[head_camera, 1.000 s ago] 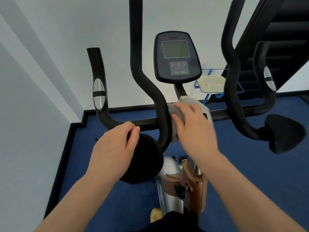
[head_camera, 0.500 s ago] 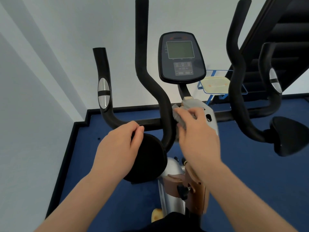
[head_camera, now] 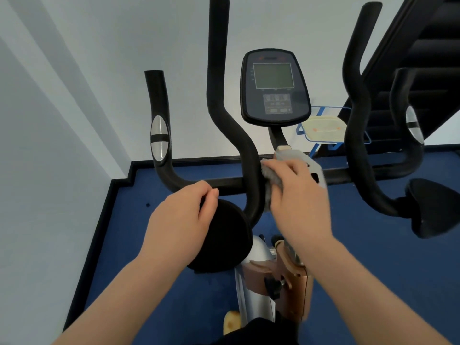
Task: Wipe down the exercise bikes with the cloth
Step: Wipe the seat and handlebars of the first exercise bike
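Note:
An exercise bike fills the view, with black handlebars (head_camera: 224, 115), a dark console (head_camera: 275, 87) on a stem and a grey bracket (head_camera: 315, 168) below it. My right hand (head_camera: 298, 195) grips a grey cloth (head_camera: 270, 180) and presses it against the bracket beside the inner handlebar. My left hand (head_camera: 181, 225) holds the round black elbow pad (head_camera: 224, 242), fingers curled over its top edge near the crossbar. A second black pad (head_camera: 433, 207) sits at the right.
White walls stand close on the left and ahead. Blue carpet (head_camera: 373, 270) covers the floor. A dark staircase (head_camera: 423, 58) rises at the upper right, with a blue-framed rack holding a pale pad (head_camera: 323, 127) beneath it. The bike's silver and copper post (head_camera: 273, 277) is below my hands.
My right hand with the cloth has shifted slightly up along the bracket by the handlebar. The left hand stays on the pad. The view has drifted a little.

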### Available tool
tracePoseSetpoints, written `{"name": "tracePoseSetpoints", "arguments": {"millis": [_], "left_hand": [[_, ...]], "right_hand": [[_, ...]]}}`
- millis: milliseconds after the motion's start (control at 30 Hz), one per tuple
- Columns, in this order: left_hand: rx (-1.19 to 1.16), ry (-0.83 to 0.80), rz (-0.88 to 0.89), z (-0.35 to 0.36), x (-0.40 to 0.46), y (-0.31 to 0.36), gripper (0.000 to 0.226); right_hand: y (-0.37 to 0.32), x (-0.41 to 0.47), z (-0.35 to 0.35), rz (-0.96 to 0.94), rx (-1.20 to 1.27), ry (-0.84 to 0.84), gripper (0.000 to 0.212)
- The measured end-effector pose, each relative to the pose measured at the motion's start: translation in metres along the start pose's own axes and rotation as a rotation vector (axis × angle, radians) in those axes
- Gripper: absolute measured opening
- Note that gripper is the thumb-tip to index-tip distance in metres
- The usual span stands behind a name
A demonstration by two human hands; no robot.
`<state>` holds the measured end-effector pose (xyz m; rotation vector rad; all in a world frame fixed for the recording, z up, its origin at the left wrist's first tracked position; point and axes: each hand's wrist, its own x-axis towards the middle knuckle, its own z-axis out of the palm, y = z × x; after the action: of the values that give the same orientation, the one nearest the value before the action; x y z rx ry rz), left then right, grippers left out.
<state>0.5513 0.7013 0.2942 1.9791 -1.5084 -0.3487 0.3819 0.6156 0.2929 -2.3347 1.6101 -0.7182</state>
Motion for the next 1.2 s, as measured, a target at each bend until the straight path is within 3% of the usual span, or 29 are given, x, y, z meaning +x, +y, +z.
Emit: {"name": "tracePoseSetpoints", "arguments": {"millis": [133, 233, 367, 500, 633, 733, 833, 967, 1100, 1200], "left_hand": [[-0.005, -0.003, 0.001, 0.001, 0.0, -0.001, 0.033], [-0.004, -0.001, -0.007, -0.001, 0.0, -0.001, 0.033], [-0.006, -0.003, -0.013, -0.001, -0.001, 0.001, 0.033], [0.005, 0.017, -0.016, -0.001, -0.003, 0.002, 0.034], [0.057, 0.047, -0.022, -0.002, -0.004, 0.005, 0.036], [0.131, 0.079, 0.002, -0.001, -0.006, 0.008, 0.035], [0.178, 0.145, 0.087, -0.002, -0.005, 0.008, 0.03], [0.132, 0.146, 0.24, -0.006, 0.002, 0.011, 0.03], [0.076, 0.159, 0.301, -0.01, 0.013, 0.008, 0.029], [0.029, 0.225, 0.285, -0.018, 0.032, 0.004, 0.029]], "right_hand": [[0.012, 0.005, -0.027, -0.041, 0.289, 0.067, 0.031], [-0.001, 0.006, -0.023, -0.155, 0.302, 0.062, 0.033], [-0.005, -0.036, 0.01, -0.106, 0.418, 0.071, 0.032], [0.008, -0.026, 0.01, -0.259, 0.386, 0.078, 0.03], [0.003, -0.014, 0.014, -0.217, 0.392, 0.104, 0.036], [0.009, -0.023, 0.012, -0.32, 0.404, 0.054, 0.035], [0.01, 0.02, 0.008, -0.353, 0.386, 0.115, 0.036], [0.003, 0.032, 0.007, -0.314, 0.404, 0.115, 0.038], [0.004, 0.038, 0.003, -0.439, 0.331, 0.033, 0.037], [-0.013, 0.071, 0.003, -0.399, 0.353, 0.074, 0.035]]}}
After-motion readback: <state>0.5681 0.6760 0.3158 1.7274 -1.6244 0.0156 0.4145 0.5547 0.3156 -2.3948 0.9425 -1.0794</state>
